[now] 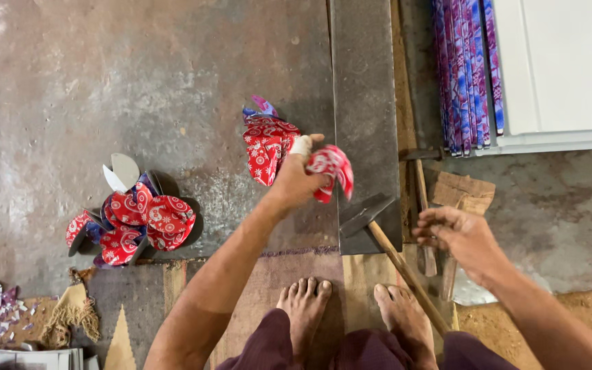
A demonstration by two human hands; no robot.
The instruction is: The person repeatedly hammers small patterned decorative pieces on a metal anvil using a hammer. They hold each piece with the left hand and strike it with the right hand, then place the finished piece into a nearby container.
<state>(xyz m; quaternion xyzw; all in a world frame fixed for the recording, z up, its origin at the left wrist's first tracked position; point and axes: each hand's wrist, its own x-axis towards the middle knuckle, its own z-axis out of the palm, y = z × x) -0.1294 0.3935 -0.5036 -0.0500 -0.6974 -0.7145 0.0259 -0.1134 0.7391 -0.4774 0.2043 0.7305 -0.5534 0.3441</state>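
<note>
Bare concrete floor is being worked on: a red patterned piece [331,171] is being pinched in the left hand [298,179], just beside the metal block [364,103]; the right hand [455,236], loosely curled and holding nothing, is being hovered beside the hammer [378,229]

Folded red sheet piece [331,171] with white floral print, crumpled and curved, pinched in the left fingers [307,145], wooden-handled hammer [385,240] lying tilted just left of the right fingers [432,233], head on the steel slab
</note>
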